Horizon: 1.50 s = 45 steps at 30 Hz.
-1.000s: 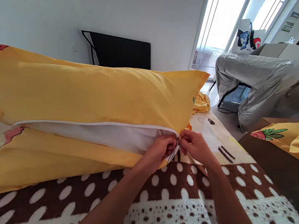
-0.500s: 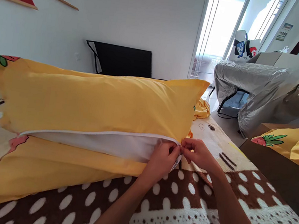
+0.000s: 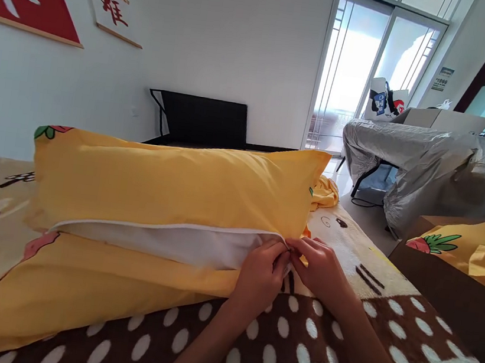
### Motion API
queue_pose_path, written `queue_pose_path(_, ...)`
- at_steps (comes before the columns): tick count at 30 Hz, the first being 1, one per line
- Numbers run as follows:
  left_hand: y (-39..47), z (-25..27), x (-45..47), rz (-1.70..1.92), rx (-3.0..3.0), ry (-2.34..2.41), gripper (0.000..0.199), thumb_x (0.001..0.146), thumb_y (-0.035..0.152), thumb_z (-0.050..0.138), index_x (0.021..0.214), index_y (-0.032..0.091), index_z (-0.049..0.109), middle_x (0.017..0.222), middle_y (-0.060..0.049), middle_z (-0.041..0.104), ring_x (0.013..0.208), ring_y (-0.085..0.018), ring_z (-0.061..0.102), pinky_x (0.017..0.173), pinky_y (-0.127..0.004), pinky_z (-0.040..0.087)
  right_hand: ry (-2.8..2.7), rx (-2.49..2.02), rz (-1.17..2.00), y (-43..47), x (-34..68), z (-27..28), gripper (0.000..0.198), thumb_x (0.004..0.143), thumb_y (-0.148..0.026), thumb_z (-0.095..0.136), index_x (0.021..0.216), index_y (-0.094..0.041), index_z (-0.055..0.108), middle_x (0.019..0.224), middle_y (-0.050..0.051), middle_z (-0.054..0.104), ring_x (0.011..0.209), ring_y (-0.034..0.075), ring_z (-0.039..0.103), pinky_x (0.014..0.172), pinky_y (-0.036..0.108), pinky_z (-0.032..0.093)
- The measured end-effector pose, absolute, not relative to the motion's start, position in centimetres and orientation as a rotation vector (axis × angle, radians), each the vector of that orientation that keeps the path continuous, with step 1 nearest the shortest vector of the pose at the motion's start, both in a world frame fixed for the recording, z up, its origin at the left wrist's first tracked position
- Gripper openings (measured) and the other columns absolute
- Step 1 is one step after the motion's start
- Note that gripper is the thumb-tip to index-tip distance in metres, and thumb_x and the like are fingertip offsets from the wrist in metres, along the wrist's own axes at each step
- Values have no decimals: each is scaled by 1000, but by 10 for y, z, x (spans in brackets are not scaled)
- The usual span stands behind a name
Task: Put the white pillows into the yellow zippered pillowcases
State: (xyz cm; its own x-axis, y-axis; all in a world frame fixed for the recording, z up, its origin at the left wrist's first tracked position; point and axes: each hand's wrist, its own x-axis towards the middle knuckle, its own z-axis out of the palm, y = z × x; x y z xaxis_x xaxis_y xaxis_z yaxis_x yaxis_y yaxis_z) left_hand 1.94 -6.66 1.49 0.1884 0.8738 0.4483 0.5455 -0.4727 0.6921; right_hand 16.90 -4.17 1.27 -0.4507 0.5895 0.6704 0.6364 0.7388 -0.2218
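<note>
A long yellow pillowcase [image 3: 170, 187] lies across the bed with its side seam open, and the white pillow [image 3: 158, 242] shows inside. My left hand [image 3: 260, 276] pinches the case's edge at the right end of that opening. Touching it from the right, my right hand [image 3: 319, 268] pinches the same spot, where a small zipper pull [image 3: 289, 249] seems to sit between the fingertips. The zipper's white edge runs left from there.
A brown and white dotted blanket [image 3: 314, 346] covers the bed under my arms. At the right stand a brown box with yellow fabric [image 3: 466, 246] and a table under a silver cover [image 3: 429, 155]. A black panel [image 3: 201, 119] leans on the far wall.
My view has tilted up, so pillow and hands sit lower in frame. Both hands stay pinched at the right end of the opening.
</note>
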Motion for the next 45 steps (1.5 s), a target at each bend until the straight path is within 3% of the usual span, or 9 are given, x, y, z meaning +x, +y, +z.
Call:
queue_pose_path(5,-64,12,18,1173,2130,1456,22,88,21,42,70,17,54,70,1,54,67,-12,46,64,-25,33,-2114,-842,-254,-33,165,3,14,84,-13,48,79,-18,60,70,2,62,65,14,55,67,27,39)
queue_pose_path(11,-65,12,20,1105,2284,1632,22,89,20,40,74,18,56,79,-1,59,74,-14,52,68,-27,34,-2071,-764,-278,-26,166,-3,14,80,-12,50,73,-18,60,62,-1,58,58,11,53,65,26,37)
queue_pose_path(15,-67,10,24,1075,2352,1716,23,89,20,40,75,18,58,80,-2,61,73,-15,54,69,-28,36,-2027,-755,-172,-24,170,-2,12,77,-11,52,70,-19,59,56,-4,55,53,9,50,65,26,38)
queue_pose_path(19,-70,11,27,1003,2347,1787,26,90,23,38,78,18,60,80,-3,63,72,-16,58,63,-29,35,-2006,-781,36,-24,173,0,10,76,-14,55,74,-21,63,62,-3,63,61,11,56,71,26,43)
queue_pose_path(25,-80,28,26,537,2381,2037,35,92,30,30,86,22,63,69,-6,66,64,-24,62,53,-31,26,-1942,-817,190,-25,171,1,13,72,-12,58,77,-21,66,66,-2,67,64,12,61,66,24,46)
queue_pose_path(32,-81,38,10,446,2320,1856,27,88,34,44,81,20,67,80,-6,70,76,-21,63,60,-28,33,-1857,-881,237,-22,172,-2,11,72,-16,58,75,-21,68,64,-1,67,63,13,62,63,23,47)
queue_pose_path(40,-76,27,3,312,2469,1826,24,80,24,45,65,19,64,64,-5,64,59,-17,57,49,-27,20,-1864,-911,206,-20,173,-4,9,71,-18,58,71,-20,67,62,-1,65,62,13,58,65,25,45)
queue_pose_path(45,-72,25,1,398,2512,1872,19,76,20,48,62,19,61,61,-4,62,58,-19,57,50,-28,21,-1861,-888,164,-22,175,0,10,68,-15,56,69,-20,64,57,-2,61,58,12,55,64,25,44)
